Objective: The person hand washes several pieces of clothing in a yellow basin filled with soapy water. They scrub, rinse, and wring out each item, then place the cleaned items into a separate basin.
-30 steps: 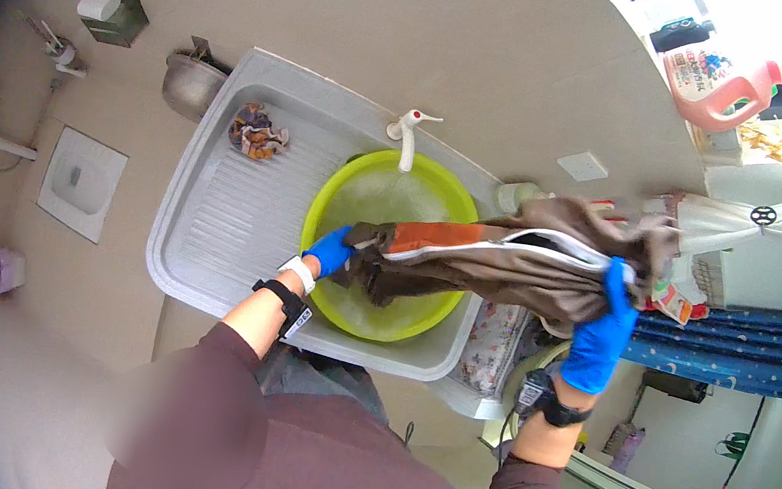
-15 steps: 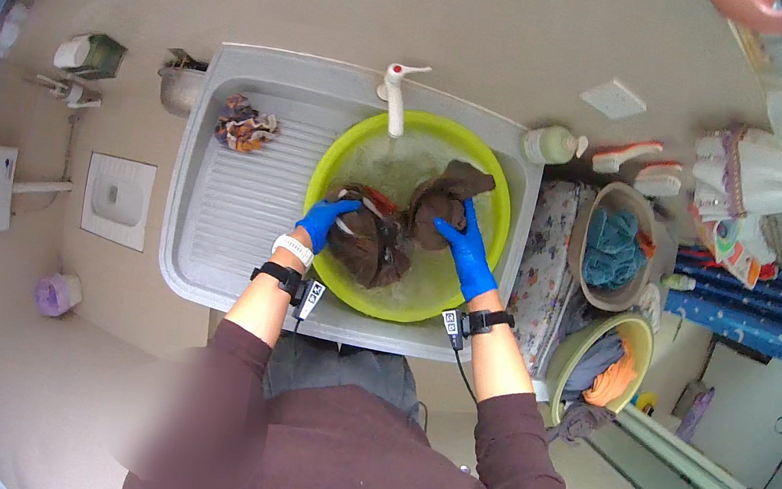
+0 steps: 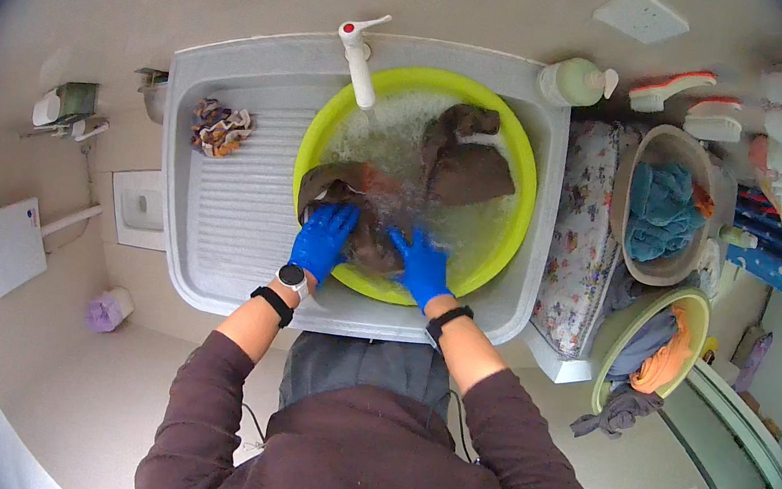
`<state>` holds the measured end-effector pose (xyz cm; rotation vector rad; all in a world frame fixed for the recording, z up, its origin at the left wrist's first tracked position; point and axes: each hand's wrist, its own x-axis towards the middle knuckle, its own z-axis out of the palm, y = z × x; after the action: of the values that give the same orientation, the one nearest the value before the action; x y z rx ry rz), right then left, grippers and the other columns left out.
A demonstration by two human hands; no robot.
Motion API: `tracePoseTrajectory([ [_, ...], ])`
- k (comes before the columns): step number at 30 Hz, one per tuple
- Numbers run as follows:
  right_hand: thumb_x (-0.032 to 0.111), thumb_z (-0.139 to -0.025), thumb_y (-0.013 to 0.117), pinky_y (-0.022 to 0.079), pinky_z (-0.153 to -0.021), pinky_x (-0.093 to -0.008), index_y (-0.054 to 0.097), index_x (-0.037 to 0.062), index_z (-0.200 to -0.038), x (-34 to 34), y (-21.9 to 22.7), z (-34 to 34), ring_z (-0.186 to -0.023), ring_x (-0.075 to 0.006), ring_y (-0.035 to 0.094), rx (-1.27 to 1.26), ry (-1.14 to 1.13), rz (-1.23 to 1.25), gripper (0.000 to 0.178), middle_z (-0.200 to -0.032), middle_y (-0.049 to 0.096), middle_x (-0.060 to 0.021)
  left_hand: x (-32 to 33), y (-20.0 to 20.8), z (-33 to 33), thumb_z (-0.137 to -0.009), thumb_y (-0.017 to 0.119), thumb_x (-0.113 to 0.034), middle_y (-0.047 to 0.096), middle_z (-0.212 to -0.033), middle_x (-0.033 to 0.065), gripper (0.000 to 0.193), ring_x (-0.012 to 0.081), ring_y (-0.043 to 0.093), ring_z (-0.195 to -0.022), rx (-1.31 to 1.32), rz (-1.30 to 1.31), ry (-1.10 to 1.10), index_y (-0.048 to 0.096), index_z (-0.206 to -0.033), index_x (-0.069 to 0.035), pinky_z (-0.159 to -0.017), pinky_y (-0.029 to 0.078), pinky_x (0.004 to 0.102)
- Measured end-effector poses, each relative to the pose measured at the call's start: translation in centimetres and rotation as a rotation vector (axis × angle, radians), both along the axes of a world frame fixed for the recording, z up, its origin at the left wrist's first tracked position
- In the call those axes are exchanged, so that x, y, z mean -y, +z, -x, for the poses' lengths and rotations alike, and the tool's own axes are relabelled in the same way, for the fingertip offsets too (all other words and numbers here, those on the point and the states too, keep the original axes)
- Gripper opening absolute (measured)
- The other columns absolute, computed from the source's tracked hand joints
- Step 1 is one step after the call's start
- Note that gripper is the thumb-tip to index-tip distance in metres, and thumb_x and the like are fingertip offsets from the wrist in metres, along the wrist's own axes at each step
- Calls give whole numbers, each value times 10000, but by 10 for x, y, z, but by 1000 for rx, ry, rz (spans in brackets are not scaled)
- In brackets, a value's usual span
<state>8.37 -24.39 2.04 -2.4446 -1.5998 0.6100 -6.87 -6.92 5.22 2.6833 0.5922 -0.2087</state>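
Observation:
A lime-green basin [image 3: 525, 199] full of sudsy water sits in a grey washing sink. Dark brown wet cloth [image 3: 467, 173] lies in it at the right, and more brown cloth [image 3: 372, 237] with a reddish-orange patch lies at the left and front. In a blue glove, my left hand [image 3: 323, 237] rests back up on the front-left cloth, fingers extended and slightly apart. My right hand [image 3: 423, 267], also blue-gloved, is at the basin's front with fingers spread, its fingertips by the same cloth. I see neither hand gripping anything.
The white tap [image 3: 359, 68] stands over the basin. A crumpled patterned cloth [image 3: 221, 129] lies on the ribbed washboard [image 3: 244, 212]. To the right are a green pump bottle [image 3: 575, 82], scrubbing brushes [image 3: 672, 89], and tubs [image 3: 629, 194] of clothes.
Both hands have moved toward the basin's front and turned back up, letting go of the brown cloths they held. The cloths have shifted and spread in the water. The view has tilted.

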Motion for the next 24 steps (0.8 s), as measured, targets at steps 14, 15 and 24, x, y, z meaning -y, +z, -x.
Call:
tracePoseTrajectory([
  [14, 138, -828, 656, 454, -927, -343, 518, 50, -1281, 14, 33, -122, -1090, -232, 558, -944, -608, -216, 481, -1186, 590, -124, -124, 123, 56, -929, 546, -93, 653, -1091, 74, 234, 150, 598, -993, 503, 945, 755, 616, -1131, 4, -891, 467, 284],
  [15, 166, -828, 673, 454, -941, -355, 501, 58, -1297, 6, 49, -128, -1124, -243, 553, -857, -573, -153, 511, -1219, 581, -144, -129, 137, 60, -920, 553, -95, 648, -1113, 83, 247, 159, 590, -1017, 555, 967, 809, 609, -1134, 15, -926, 446, 288],
  [24, 429, -759, 697, 499, -842, -475, 488, 283, -1347, -33, 145, -156, -1018, -378, 606, -195, 348, 327, 642, -1262, 573, -150, -183, 153, 97, -894, 571, -86, 610, -1165, 99, 282, 214, 568, -1083, 891, 1186, 965, 575, -1166, -13, -995, 417, 342],
])
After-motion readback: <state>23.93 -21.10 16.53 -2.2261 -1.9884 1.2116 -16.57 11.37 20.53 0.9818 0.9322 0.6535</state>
